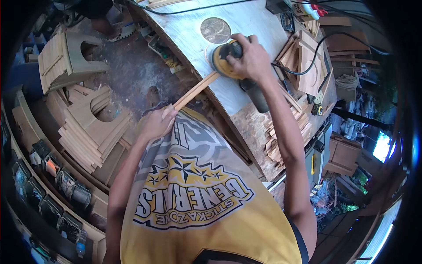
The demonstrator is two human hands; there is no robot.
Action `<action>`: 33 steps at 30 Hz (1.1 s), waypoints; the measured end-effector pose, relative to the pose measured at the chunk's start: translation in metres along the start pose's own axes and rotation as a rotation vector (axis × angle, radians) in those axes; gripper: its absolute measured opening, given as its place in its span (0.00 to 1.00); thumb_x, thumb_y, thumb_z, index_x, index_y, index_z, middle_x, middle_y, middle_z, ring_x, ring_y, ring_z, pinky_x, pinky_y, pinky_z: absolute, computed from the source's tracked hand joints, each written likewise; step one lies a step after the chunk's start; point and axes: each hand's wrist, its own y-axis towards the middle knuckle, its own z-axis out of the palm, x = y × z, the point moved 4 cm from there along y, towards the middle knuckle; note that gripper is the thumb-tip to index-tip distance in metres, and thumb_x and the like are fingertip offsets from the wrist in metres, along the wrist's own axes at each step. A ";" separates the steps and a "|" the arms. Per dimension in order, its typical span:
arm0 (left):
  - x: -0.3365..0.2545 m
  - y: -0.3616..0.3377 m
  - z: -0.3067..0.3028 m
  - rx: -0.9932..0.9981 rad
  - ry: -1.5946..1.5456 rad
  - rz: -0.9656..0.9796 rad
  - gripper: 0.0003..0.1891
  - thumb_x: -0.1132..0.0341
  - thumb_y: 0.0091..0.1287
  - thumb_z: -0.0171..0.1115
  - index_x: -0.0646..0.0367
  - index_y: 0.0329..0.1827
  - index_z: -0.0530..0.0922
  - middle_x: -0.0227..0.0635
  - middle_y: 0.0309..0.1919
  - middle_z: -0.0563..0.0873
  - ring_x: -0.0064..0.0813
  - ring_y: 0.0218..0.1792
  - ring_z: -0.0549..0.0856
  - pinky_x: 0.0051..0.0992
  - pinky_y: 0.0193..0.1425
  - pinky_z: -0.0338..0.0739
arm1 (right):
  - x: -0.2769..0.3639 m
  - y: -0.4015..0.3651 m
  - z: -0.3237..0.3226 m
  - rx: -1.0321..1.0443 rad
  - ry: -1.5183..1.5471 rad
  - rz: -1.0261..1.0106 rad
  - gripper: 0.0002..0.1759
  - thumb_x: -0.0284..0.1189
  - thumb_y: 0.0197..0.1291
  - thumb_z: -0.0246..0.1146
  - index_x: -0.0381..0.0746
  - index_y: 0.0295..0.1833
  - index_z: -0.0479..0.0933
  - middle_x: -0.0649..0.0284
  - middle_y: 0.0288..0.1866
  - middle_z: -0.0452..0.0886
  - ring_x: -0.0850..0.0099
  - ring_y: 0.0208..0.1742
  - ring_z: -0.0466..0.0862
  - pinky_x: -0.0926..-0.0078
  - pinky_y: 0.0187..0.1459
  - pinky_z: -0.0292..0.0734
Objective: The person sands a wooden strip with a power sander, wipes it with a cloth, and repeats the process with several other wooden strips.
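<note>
My right hand (254,60) is wrapped over the top of a yellow and black orbital sander (223,62). A dark dust canister (255,94) sticks out from the sander's near side. My left hand (157,123) is closed on the near end of a narrow wooden strip (195,91), close to my shirt. The strip slants up over the edge of the workbench (239,31), and its far end meets the sander. Whether the pad presses on the strip cannot be made out, since the sander covers that end.
Just beyond the sander is a round cutout (215,30). A black cable (314,57) runs off to the right. Wood strips (288,136) lie piled on the bench's right side, near a tape measure (317,109). Curved slatted wooden pieces (94,125) stand at left. Another person's foot (122,32) shows at upper left.
</note>
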 end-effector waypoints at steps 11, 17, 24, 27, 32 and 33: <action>-0.003 -0.019 -0.016 -0.099 0.052 0.090 0.30 0.42 0.81 0.54 0.66 0.43 0.84 0.56 0.31 0.86 0.56 0.36 0.86 0.45 0.45 0.80 | -0.083 0.012 -0.002 -0.108 -0.017 0.132 0.35 0.46 0.56 0.73 0.57 0.71 0.76 0.44 0.57 0.79 0.42 0.54 0.87 0.49 0.57 0.84; 0.000 -0.026 -0.021 -0.185 0.029 0.040 0.31 0.40 0.80 0.54 0.67 0.45 0.84 0.62 0.33 0.87 0.66 0.42 0.87 0.47 0.46 0.81 | -0.093 0.006 -0.030 -0.271 0.025 0.102 0.35 0.47 0.55 0.73 0.57 0.70 0.76 0.44 0.56 0.80 0.41 0.52 0.87 0.48 0.56 0.84; 0.003 -0.003 -0.013 -0.149 0.000 0.013 0.32 0.40 0.80 0.53 0.67 0.45 0.85 0.64 0.33 0.87 0.67 0.43 0.87 0.48 0.47 0.81 | -0.063 0.004 -0.021 -0.256 0.057 0.022 0.35 0.46 0.55 0.74 0.57 0.70 0.77 0.45 0.55 0.81 0.43 0.52 0.87 0.50 0.56 0.84; -0.008 0.010 0.001 -0.140 0.107 0.006 0.30 0.41 0.81 0.51 0.63 0.45 0.85 0.64 0.33 0.86 0.68 0.43 0.86 0.51 0.48 0.80 | -0.044 0.008 -0.003 -0.190 0.052 0.024 0.34 0.45 0.56 0.74 0.57 0.70 0.76 0.46 0.55 0.81 0.45 0.52 0.88 0.51 0.58 0.83; -0.012 0.017 0.008 -0.073 -0.037 0.045 0.30 0.41 0.81 0.49 0.62 0.44 0.85 0.63 0.34 0.86 0.69 0.44 0.86 0.55 0.49 0.79 | 0.001 -0.007 0.000 -0.041 0.005 -0.035 0.31 0.42 0.57 0.74 0.57 0.68 0.77 0.46 0.55 0.79 0.45 0.49 0.88 0.49 0.49 0.87; -0.012 0.019 0.008 -0.096 -0.014 0.040 0.30 0.41 0.81 0.49 0.62 0.44 0.85 0.63 0.33 0.86 0.69 0.43 0.86 0.55 0.48 0.79 | 0.015 -0.018 0.005 -0.033 0.018 -0.071 0.30 0.40 0.58 0.75 0.56 0.67 0.77 0.46 0.56 0.78 0.44 0.48 0.87 0.50 0.44 0.88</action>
